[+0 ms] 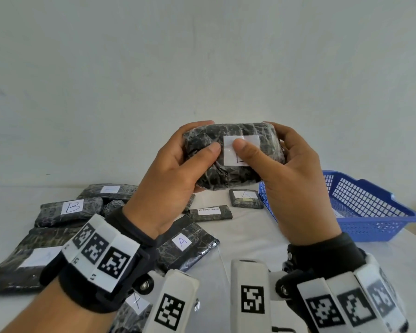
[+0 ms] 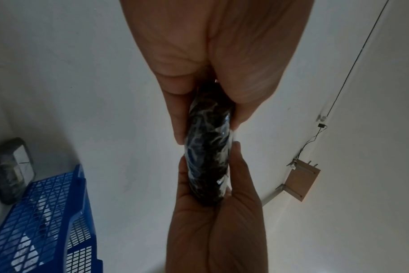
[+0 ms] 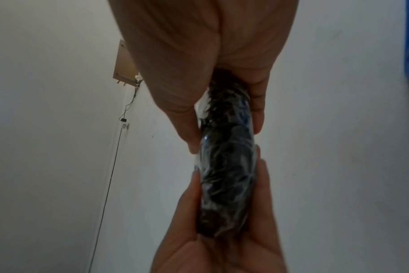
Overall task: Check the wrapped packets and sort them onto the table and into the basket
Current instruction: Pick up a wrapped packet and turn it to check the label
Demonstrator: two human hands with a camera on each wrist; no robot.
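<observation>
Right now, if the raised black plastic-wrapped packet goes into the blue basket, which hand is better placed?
Right hand: it grips the black wrapped packet on the side nearest the blue plastic mesh basket; the left hand sits farther away.

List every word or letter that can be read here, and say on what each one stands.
"B": label of a packet at the left.
"A": label of a packet near the left wrist.
"A": label of a small packet beside the basket.
"IN PROGRESS": label of a narrow packet.
Held packet: label half covered by a thumb, unreadable.
Other labels: blurred.
</observation>
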